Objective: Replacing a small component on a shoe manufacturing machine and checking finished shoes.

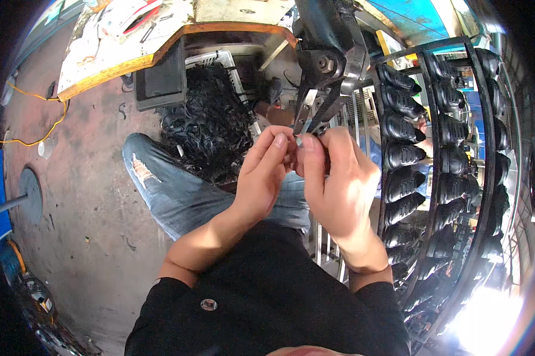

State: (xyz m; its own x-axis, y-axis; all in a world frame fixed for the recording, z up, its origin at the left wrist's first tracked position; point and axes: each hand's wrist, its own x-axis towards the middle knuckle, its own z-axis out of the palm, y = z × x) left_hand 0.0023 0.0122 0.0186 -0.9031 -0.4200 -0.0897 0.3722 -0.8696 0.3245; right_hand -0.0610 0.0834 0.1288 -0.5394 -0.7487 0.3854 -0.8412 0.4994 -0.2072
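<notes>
My left hand [260, 172] and my right hand [340, 187] meet in front of my lap, with their fingertips close together. Both are closed in a pinch. A tiny pale spot shows between the fingertips, but the fingers hide most of whatever is there. Just beyond them, a black machine head [330, 44] reaches down from the top of the view. Its narrow metal strip [306, 107] and dark pointed arms end right at my fingers. From here I cannot tell whether my fingers touch them.
A heap of black scraps [205, 121] fills a white crate [223, 57] beyond my left knee, beside a dark bin [161, 86]. An orange-edged table [244, 9] stands ahead. Black shoes [404, 157] line a tall rack [430, 98] on the right. A yellow cord [64, 118] crosses the floor.
</notes>
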